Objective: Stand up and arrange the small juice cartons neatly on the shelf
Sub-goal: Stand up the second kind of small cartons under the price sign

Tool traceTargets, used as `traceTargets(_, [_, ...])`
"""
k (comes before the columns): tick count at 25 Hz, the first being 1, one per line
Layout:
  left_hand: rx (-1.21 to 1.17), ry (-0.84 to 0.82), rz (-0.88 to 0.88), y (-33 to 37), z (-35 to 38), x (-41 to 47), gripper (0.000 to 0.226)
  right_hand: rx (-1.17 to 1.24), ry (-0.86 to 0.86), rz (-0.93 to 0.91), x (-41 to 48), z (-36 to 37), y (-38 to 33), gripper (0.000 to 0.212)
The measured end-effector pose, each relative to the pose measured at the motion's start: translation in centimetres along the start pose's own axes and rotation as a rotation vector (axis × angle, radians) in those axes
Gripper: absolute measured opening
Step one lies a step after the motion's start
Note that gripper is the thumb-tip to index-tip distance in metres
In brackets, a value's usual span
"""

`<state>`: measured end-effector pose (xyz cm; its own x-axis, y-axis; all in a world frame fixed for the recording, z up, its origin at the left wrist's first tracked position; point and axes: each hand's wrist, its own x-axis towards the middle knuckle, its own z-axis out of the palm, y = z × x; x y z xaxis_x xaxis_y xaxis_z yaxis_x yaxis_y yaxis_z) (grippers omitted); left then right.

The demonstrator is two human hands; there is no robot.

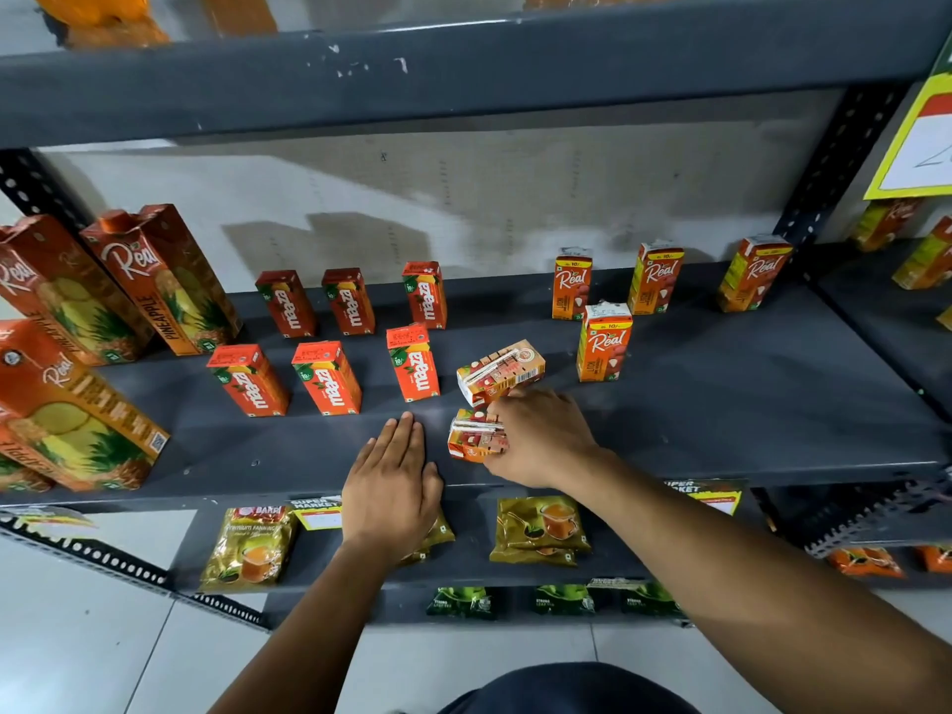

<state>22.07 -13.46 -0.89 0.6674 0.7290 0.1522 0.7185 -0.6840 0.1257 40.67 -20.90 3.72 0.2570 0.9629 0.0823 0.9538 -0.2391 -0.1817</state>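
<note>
Two small juice cartons lie flat on the dark grey shelf [721,404]: one [502,371] farther back and one [474,435] near the front edge. My right hand [541,435] covers the right side of the near fallen carton, fingers curled around it. My left hand [391,481] rests flat on the shelf's front edge, fingers together, holding nothing. Several small red Maaza cartons stand upright in two rows, the nearest of them [414,363] just left of the fallen ones. Several small Real cartons stand upright to the right, one [602,342] in front of the others.
Tall Real pineapple cartons [159,280] stand at the shelf's left end, one large carton [77,409] lying at the front left. A lower shelf holds tea pouches [541,528]. A yellow price sign [917,136] hangs at the upper right, beside the perforated upright [834,162].
</note>
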Motion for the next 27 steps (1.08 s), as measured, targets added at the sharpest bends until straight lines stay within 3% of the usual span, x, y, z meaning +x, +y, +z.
traceTargets(3, [0.001, 0.001, 0.007, -0.1, 0.1, -0.1, 0.066, 0.297, 0.110, 0.106, -1.6, -0.4, 1.1, 0.048])
traceTargets(6, [0.022, 0.006, 0.011, -0.3, 0.4, 0.0, 0.068, 0.754, 0.340, 0.440, -5.1, -1.0, 5.5, 0.050])
traceTargets(9, [0.025, 0.009, 0.007, -0.3, 0.6, 0.1, 0.068, 0.820, 0.677, 0.713, -6.2, -1.9, 10.8, 0.047])
traceTargets(13, [0.026, 0.002, 0.008, -0.2, 0.5, 0.1, 0.069, 0.817, 0.884, 0.776, -3.0, -2.8, 15.1, 0.050])
traceTargets(19, [0.040, -0.005, 0.007, -0.1, 0.4, 0.2, 0.072, 0.754, 0.799, 0.737, -2.3, 0.1, 16.8, 0.063])
traceTargets(23, [0.042, -0.008, 0.010, -0.2, 0.4, 0.1, 0.072, 0.807, 0.723, 0.531, -3.6, -2.3, 19.0, 0.077])
traceTargets(27, [0.023, -0.008, 0.001, -0.1, 0.3, 0.0, 0.070, 0.611, 0.283, 0.333, -2.9, -8.0, 22.1, 0.056])
